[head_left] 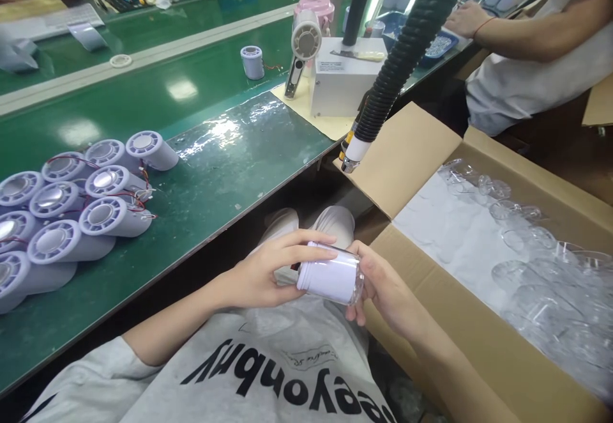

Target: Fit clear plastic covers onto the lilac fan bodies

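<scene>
Over my lap I hold a white cylinder (330, 277) lying on its side, with a clear plastic cover round it. My left hand (271, 268) wraps its left end, fingers along the top and thumb below. At the other end my right hand (378, 282) grips the clear, rounded end of the cover. On the bench to my left stand several similar white cylinders (103, 215), with round slotted tops and thin red wires. To my right, an open cardboard box (412, 321) holds several clear plastic covers (541, 282) on white lining.
A black corrugated hose (397, 59) hangs ahead with a screwdriver-like tip (351, 156). Behind it are a grey box (345, 81), a handheld fan-like device (305, 39) and a lone white cylinder (252, 62) on the green bench (191, 110). A co-worker's arm (531, 36) reaches in at right.
</scene>
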Motion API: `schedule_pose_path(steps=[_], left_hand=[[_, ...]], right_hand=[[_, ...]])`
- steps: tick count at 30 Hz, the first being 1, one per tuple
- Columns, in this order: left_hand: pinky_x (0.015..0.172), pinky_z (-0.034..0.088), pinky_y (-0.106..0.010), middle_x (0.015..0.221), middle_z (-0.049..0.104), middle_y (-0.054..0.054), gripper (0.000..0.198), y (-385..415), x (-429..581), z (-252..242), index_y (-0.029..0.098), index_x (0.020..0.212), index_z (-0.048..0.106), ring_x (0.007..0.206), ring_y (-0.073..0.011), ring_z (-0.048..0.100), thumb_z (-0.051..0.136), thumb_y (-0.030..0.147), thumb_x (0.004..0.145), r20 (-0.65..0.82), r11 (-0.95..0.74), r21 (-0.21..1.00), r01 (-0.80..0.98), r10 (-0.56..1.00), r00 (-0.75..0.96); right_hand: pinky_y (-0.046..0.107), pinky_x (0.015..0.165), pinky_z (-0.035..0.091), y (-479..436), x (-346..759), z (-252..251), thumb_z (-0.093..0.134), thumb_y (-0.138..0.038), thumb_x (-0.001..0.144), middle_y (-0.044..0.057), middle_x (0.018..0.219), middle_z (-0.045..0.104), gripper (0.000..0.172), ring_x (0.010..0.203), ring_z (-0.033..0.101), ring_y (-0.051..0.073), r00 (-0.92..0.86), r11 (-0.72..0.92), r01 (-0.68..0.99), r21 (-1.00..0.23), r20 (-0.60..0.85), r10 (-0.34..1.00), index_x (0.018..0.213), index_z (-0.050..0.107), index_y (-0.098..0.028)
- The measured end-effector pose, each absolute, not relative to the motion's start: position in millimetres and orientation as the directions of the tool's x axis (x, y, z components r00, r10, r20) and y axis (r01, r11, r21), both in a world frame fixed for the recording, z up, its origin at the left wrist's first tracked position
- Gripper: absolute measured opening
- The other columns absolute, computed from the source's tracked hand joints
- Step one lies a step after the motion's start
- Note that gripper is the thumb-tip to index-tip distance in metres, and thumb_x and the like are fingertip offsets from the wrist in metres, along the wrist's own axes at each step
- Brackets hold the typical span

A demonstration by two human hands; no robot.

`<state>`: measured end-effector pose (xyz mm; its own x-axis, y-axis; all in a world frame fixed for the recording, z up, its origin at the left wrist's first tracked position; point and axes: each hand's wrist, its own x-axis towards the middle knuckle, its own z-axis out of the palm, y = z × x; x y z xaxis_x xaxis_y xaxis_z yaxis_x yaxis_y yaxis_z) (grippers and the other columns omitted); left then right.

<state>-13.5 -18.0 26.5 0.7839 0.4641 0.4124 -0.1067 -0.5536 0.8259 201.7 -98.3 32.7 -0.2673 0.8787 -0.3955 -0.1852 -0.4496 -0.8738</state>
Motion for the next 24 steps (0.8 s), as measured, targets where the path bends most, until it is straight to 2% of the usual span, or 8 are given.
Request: schedule_pose_path(steps=[9, 11, 13, 15, 18, 19, 21, 24], left_hand=[[0.104, 0.048, -0.038, 0.143, 0.051, -0.011, 0.067, -16, -17, 27, 0.03, 0.139, 0.048, 0.127, -0.0243, 0.054, 0.068, 0.007, 0.079, 0.381, -0.546, 0.835, -0.067, 0.487, 0.786], [0.103, 0.048, -0.039, 0.142, 0.053, -0.011, 0.065, -13, -20, 28, 0.029, 0.135, 0.053, 0.126, -0.0254, 0.055, 0.071, 0.007, 0.076, 0.392, -0.545, 0.837, -0.054, 0.528, 0.753], [0.1, 0.049, -0.038, 0.138, 0.058, -0.01, 0.064, -10, -23, 30, 0.028, 0.129, 0.058, 0.125, -0.0266, 0.055, 0.075, 0.008, 0.071, 0.378, -0.488, 0.872, -0.027, 0.639, 0.67], [0.092, 0.053, -0.032, 0.129, 0.063, -0.009, 0.058, -6, -26, 30, 0.025, 0.12, 0.064, 0.116, -0.026, 0.06, 0.079, 0.01, 0.066, 0.286, -0.335, 0.942, -0.006, 0.797, 0.531], [0.059, 0.054, -0.02, 0.096, 0.072, -0.004, 0.044, 2, -27, 26, 0.021, 0.105, 0.069, 0.075, -0.0171, 0.066, 0.081, 0.022, 0.063, -0.024, 0.056, 0.996, -0.073, 0.926, 0.377], [0.047, 0.049, -0.018, 0.082, 0.07, -0.001, 0.041, 5, -26, 23, 0.02, 0.101, 0.069, 0.06, -0.0139, 0.062, 0.08, 0.028, 0.062, -0.137, 0.188, 0.977, -0.097, 0.913, 0.384], [0.037, 0.042, -0.017, 0.065, 0.065, 0.002, 0.038, 9, -20, 16, 0.019, 0.097, 0.067, 0.045, -0.0111, 0.054, 0.075, 0.035, 0.064, -0.326, 0.408, 0.906, -0.113, 0.843, 0.427], [0.036, 0.044, -0.02, 0.061, 0.065, 0.001, 0.025, 9, -1, 10, 0.016, 0.089, 0.066, 0.041, -0.0119, 0.052, 0.061, 0.036, 0.074, -0.516, 0.612, 0.784, -0.104, 0.735, 0.439]], right_hand=[[0.015, 0.035, 0.044, -94, 202, 30, 0.056, -0.071, 0.083, -0.003, 0.055, 0.061, 0.053, 0.039, 0.058, 0.011, -0.281, -0.462, -0.219, -0.86, -0.397, 0.873, 0.082, 0.047, -0.019], [0.015, 0.034, 0.042, -94, 208, 30, 0.058, -0.069, 0.082, -0.003, 0.056, 0.061, 0.051, 0.037, 0.056, 0.01, -0.218, -0.427, -0.26, -0.866, -0.378, 0.9, 0.082, 0.05, -0.019], [0.015, 0.034, 0.04, -99, 219, 32, 0.059, -0.068, 0.081, -0.003, 0.058, 0.06, 0.049, 0.037, 0.054, 0.009, -0.078, -0.356, -0.289, -0.889, -0.349, 0.934, 0.082, 0.052, -0.019], [0.016, 0.034, 0.04, -108, 231, 36, 0.059, -0.068, 0.081, -0.003, 0.059, 0.061, 0.049, 0.038, 0.054, 0.009, 0.082, -0.286, -0.274, -0.918, -0.318, 0.944, 0.084, 0.053, -0.02], [0.018, 0.037, 0.043, -129, 246, 46, 0.056, -0.069, 0.084, -0.002, 0.059, 0.061, 0.049, 0.041, 0.057, 0.011, 0.24, -0.217, -0.18, -0.959, -0.257, 0.936, 0.085, 0.053, -0.02], [0.018, 0.038, 0.044, -137, 249, 51, 0.055, -0.069, 0.085, -0.002, 0.059, 0.061, 0.049, 0.042, 0.057, 0.011, 0.272, -0.202, -0.156, -0.967, -0.239, 0.932, 0.085, 0.053, -0.02], [0.018, 0.038, 0.044, -152, 251, 59, 0.056, -0.069, 0.084, -0.003, 0.057, 0.06, 0.049, 0.042, 0.057, 0.011, 0.33, -0.178, -0.138, -0.974, -0.215, 0.919, 0.085, 0.052, -0.02], [0.018, 0.038, 0.044, -180, 251, 69, 0.057, -0.07, 0.083, -0.003, 0.057, 0.059, 0.05, 0.042, 0.057, 0.012, 0.458, -0.169, -0.125, -0.978, -0.208, 0.864, 0.086, 0.051, -0.021]])
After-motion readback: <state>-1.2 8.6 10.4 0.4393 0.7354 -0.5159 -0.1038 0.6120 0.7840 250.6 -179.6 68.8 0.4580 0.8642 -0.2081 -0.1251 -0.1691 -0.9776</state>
